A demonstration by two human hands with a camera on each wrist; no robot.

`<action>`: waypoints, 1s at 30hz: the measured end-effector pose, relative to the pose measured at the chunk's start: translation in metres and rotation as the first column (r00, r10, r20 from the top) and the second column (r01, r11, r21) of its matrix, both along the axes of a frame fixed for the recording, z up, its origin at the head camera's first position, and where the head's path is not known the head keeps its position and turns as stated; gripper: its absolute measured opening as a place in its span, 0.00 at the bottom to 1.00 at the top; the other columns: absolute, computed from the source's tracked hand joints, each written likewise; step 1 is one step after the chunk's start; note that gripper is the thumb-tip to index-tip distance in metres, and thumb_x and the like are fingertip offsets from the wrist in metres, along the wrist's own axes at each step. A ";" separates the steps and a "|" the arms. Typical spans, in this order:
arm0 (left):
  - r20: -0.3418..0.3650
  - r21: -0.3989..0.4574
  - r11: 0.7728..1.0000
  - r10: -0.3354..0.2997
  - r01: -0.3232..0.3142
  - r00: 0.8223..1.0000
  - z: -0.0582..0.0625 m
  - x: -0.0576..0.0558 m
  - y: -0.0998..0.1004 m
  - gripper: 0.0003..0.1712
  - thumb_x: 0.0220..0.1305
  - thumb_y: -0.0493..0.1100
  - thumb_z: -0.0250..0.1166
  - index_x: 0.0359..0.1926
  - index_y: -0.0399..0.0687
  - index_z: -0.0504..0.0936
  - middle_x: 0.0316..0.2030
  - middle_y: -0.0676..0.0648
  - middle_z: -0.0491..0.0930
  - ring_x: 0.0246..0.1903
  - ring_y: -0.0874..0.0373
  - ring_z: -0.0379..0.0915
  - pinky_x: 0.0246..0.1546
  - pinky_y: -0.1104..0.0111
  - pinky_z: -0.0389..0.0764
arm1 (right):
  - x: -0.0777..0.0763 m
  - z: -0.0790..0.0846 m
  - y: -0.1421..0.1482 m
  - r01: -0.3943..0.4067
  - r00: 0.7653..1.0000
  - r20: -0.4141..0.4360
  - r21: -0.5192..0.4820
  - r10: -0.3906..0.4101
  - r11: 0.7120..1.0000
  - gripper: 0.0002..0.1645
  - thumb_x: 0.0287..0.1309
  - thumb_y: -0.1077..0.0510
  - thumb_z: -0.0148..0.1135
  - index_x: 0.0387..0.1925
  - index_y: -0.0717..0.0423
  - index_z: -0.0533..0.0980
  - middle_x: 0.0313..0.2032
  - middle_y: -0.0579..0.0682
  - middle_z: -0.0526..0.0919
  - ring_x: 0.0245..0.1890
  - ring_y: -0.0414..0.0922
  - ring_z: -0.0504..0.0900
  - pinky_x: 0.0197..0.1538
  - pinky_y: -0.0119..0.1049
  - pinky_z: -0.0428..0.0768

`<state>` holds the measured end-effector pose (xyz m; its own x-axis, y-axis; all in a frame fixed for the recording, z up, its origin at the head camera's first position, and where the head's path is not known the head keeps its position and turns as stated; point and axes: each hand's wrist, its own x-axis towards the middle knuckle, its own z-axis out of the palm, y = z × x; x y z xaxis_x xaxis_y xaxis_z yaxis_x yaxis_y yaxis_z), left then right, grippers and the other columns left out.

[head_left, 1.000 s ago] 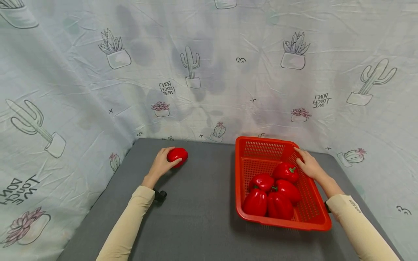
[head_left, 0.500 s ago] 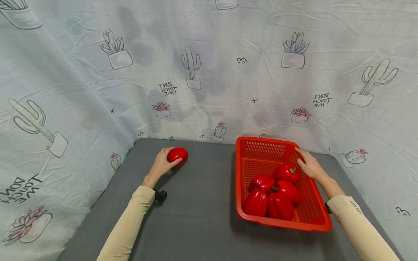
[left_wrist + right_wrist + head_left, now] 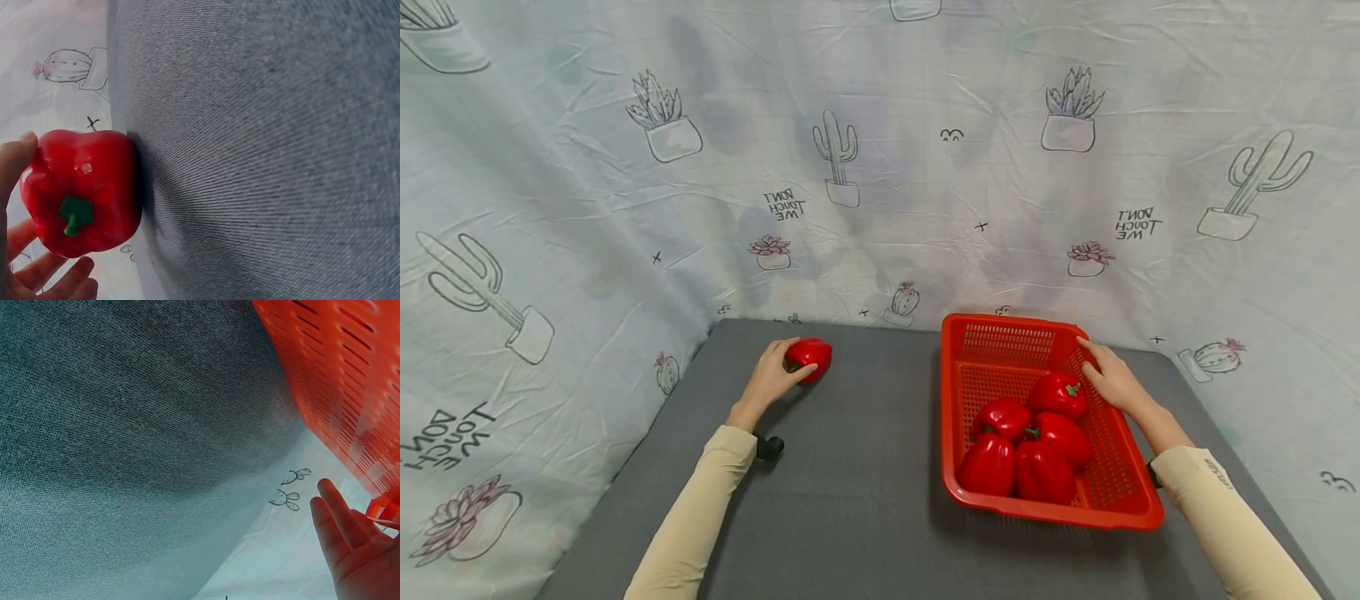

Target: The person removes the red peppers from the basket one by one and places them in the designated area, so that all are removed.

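A glossy red bell pepper (image 3: 813, 357) sits near the far left of the grey table. My left hand (image 3: 770, 375) holds it from the left, thumb on the near side and fingers on the far side. In the left wrist view, the green stem of the bell pepper (image 3: 94, 181) faces the camera. At the right stands a red plastic basket (image 3: 950, 400) with several red bell peppers (image 3: 988, 467) inside. My right hand (image 3: 1112, 379) grips its right rim near the far corner, thumb inside. In the right wrist view, outer fingers (image 3: 340, 525) extend outside the basket wall.
The grey table (image 3: 850, 508) runs back to a white curtain (image 3: 880, 167) printed with cacti, which also hangs along both sides. The slotted basket side rises beside the right hand. A black strap mount (image 3: 768, 449) sits at the left wrist.
The bell pepper at the left hand has turned slightly, its shine and outline shifting. Both hands and the basket stay in place.
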<state>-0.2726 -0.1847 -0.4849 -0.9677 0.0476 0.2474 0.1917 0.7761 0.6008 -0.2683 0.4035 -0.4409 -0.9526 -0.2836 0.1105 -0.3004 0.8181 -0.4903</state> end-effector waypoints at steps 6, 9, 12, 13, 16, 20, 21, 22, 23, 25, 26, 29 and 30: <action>0.004 0.013 1.000 -0.005 0.005 1.000 0.003 -0.001 0.002 0.39 0.55 0.57 0.65 0.62 0.43 0.67 0.57 0.39 0.66 0.54 0.43 0.64 0.53 0.49 0.71 | 0.001 -0.001 0.000 -0.002 1.000 -0.007 -0.001 0.002 1.000 0.29 0.68 0.60 0.39 0.66 0.71 0.51 0.61 0.77 0.54 0.59 0.74 0.55 0.55 0.67 0.57; 0.004 0.006 1.000 -0.013 0.013 1.000 0.006 -0.002 0.005 0.39 0.55 0.59 0.65 0.63 0.44 0.67 0.59 0.39 0.65 0.56 0.42 0.63 0.53 0.47 0.70 | 0.002 0.000 0.000 0.002 1.000 -0.003 -0.007 -0.002 1.000 0.30 0.68 0.60 0.39 0.67 0.70 0.51 0.61 0.77 0.54 0.59 0.74 0.55 0.55 0.67 0.57; 0.009 -0.006 1.000 -0.009 0.009 1.000 0.009 -0.003 0.008 0.39 0.55 0.60 0.64 0.63 0.46 0.66 0.60 0.39 0.64 0.56 0.42 0.62 0.52 0.47 0.71 | 0.002 0.001 0.000 0.005 1.000 -0.001 -0.007 -0.005 1.000 0.30 0.68 0.60 0.39 0.67 0.70 0.51 0.61 0.77 0.54 0.59 0.74 0.54 0.55 0.67 0.56; 0.012 -0.011 1.000 -0.005 0.005 1.000 0.010 -0.004 0.009 0.40 0.55 0.61 0.64 0.63 0.46 0.66 0.60 0.39 0.64 0.57 0.42 0.62 0.52 0.47 0.71 | 0.002 0.001 0.000 0.005 1.000 0.001 -0.006 -0.005 1.000 0.30 0.68 0.60 0.38 0.67 0.70 0.51 0.61 0.77 0.54 0.59 0.74 0.54 0.55 0.67 0.56; 0.017 -0.014 1.000 -0.002 0.002 1.000 0.015 -0.005 0.014 0.40 0.54 0.61 0.64 0.63 0.47 0.66 0.61 0.40 0.63 0.57 0.41 0.61 0.51 0.46 0.72 | 0.000 0.000 0.002 0.007 1.000 0.001 0.004 -0.007 1.000 0.30 0.68 0.59 0.38 0.67 0.70 0.51 0.62 0.77 0.54 0.59 0.74 0.54 0.56 0.67 0.56; 0.005 -0.021 1.000 -0.014 0.014 1.000 0.022 -0.006 0.020 0.40 0.54 0.61 0.64 0.64 0.49 0.66 0.62 0.42 0.62 0.58 0.43 0.59 0.50 0.46 0.72 | -0.001 -0.002 0.003 0.006 1.000 -0.001 0.007 -0.006 1.000 0.30 0.68 0.59 0.38 0.67 0.70 0.51 0.62 0.77 0.54 0.60 0.74 0.54 0.56 0.67 0.56; -0.001 -0.025 1.000 -0.017 0.017 1.000 0.024 -0.007 0.022 0.39 0.54 0.60 0.64 0.64 0.49 0.66 0.62 0.42 0.62 0.59 0.43 0.59 0.51 0.46 0.72 | -0.001 -0.002 0.002 0.005 1.000 -0.006 0.007 -0.005 1.000 0.30 0.68 0.59 0.38 0.67 0.70 0.51 0.62 0.77 0.54 0.60 0.74 0.54 0.56 0.67 0.56; -0.004 -0.032 0.999 -0.017 0.016 1.000 0.025 -0.007 0.024 0.39 0.54 0.60 0.64 0.64 0.50 0.66 0.62 0.43 0.62 0.59 0.44 0.58 0.51 0.46 0.72 | -0.001 -0.002 0.002 0.004 1.000 -0.010 0.008 -0.004 1.000 0.30 0.68 0.59 0.38 0.67 0.70 0.51 0.62 0.76 0.54 0.60 0.74 0.54 0.56 0.67 0.56; -0.008 -0.041 0.999 -0.020 0.020 1.000 0.027 -0.008 0.026 0.39 0.55 0.60 0.64 0.64 0.50 0.65 0.62 0.43 0.62 0.59 0.44 0.58 0.52 0.47 0.72 | -0.001 -0.002 0.002 0.002 1.000 -0.013 0.007 -0.002 1.000 0.29 0.68 0.59 0.38 0.66 0.70 0.52 0.62 0.77 0.54 0.60 0.74 0.54 0.56 0.67 0.55; -0.012 -0.049 0.998 -0.027 0.027 1.000 0.030 -0.008 0.030 0.39 0.55 0.59 0.64 0.64 0.50 0.65 0.62 0.43 0.62 0.60 0.44 0.58 0.53 0.46 0.71 | -0.001 -0.002 0.002 0.001 1.000 -0.021 0.008 0.000 1.000 0.29 0.68 0.60 0.38 0.66 0.70 0.52 0.61 0.76 0.55 0.59 0.74 0.54 0.55 0.67 0.56; -0.012 -0.052 0.998 -0.030 0.029 0.999 0.032 -0.008 0.032 0.39 0.55 0.59 0.64 0.64 0.51 0.65 0.62 0.44 0.63 0.60 0.44 0.58 0.53 0.46 0.70 | -0.001 -0.002 0.001 0.001 1.000 -0.023 0.007 -0.001 1.000 0.29 0.68 0.60 0.39 0.66 0.70 0.52 0.61 0.76 0.55 0.59 0.74 0.54 0.55 0.67 0.56; -0.014 -0.063 0.997 -0.053 0.052 0.999 0.036 -0.009 0.038 0.39 0.55 0.59 0.65 0.65 0.51 0.65 0.62 0.43 0.62 0.60 0.44 0.58 0.55 0.46 0.68 | 0.000 -0.001 0.000 0.001 1.000 -0.024 0.008 -0.001 1.000 0.29 0.68 0.60 0.39 0.66 0.70 0.53 0.61 0.76 0.55 0.59 0.74 0.54 0.55 0.67 0.56; -0.012 -0.069 0.996 -0.059 0.058 0.998 0.037 -0.009 0.041 0.39 0.55 0.60 0.65 0.65 0.51 0.65 0.62 0.43 0.63 0.60 0.44 0.58 0.55 0.46 0.68 | 0.000 0.000 -0.001 0.001 1.000 -0.025 0.010 -0.001 1.000 0.29 0.68 0.60 0.39 0.66 0.70 0.53 0.61 0.76 0.55 0.59 0.74 0.54 0.56 0.67 0.56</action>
<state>-0.2817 -0.1440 -0.4478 -0.9593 0.1211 0.2550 0.2457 0.8028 0.5433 -0.2682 0.4027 -0.4413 -0.9498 -0.2839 0.1318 -0.3119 0.8234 -0.4741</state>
